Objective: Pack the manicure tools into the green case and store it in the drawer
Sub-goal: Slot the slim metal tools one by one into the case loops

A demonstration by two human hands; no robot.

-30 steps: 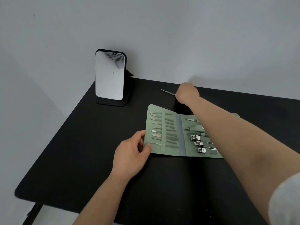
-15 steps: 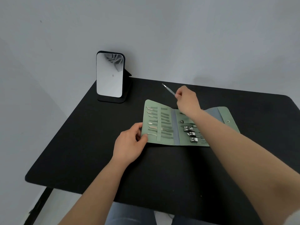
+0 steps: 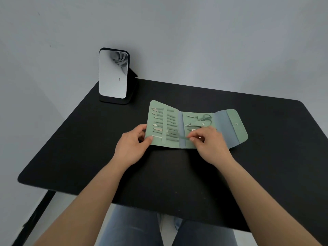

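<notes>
The green case (image 3: 236,132) lies open on the black table (image 3: 88,139), its flap with a snap to the right. Several thin manicure tools sit in loops on its left panel (image 3: 159,121); scissors (image 3: 205,118) and clippers sit on the middle panel. My left hand (image 3: 132,148) grips the case's left edge, thumb on top. My right hand (image 3: 209,142) pinches a thin tool (image 3: 181,137) that lies blurred across the case near its front edge, pointing left toward the loops. No drawer is in view.
A small standing mirror (image 3: 113,75) on a dark base stands at the table's back left. A grey wall rises behind the table. My legs in jeans (image 3: 134,226) show under the front edge.
My right hand lifted the thin tool from the table behind the case and brought it down over the case's front part. My left hand stayed on the case's left edge. The camera tilted down.
</notes>
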